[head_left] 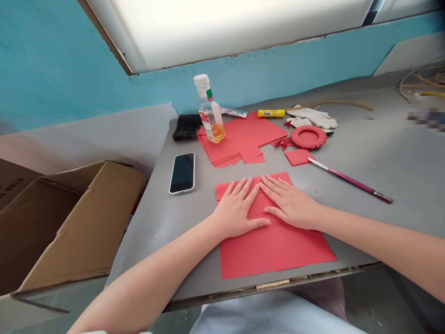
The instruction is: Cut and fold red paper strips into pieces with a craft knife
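A red sheet of paper [271,253] lies flat near the front edge of the grey table. Its far edge looks folded over, with a crease line showing at the left. My left hand [239,208] rests flat on the sheet's left part, fingers stretched toward the far edge, thumb out to the right. My right hand [290,202] lies flat on the right part, its fingertips close to those of my left hand. Beyond the hands, more red paper [243,137] is stacked, with small folded red pieces [282,143] beside it.
A bottle [211,113] stands on the stacked paper. A phone [182,173] lies at left, a utility knife [351,180] at right. Behind are a glue stick [271,113], white gloves [313,117] and a round red paper piece [308,138]. A cardboard box [79,227] sits left of the table [149,246].
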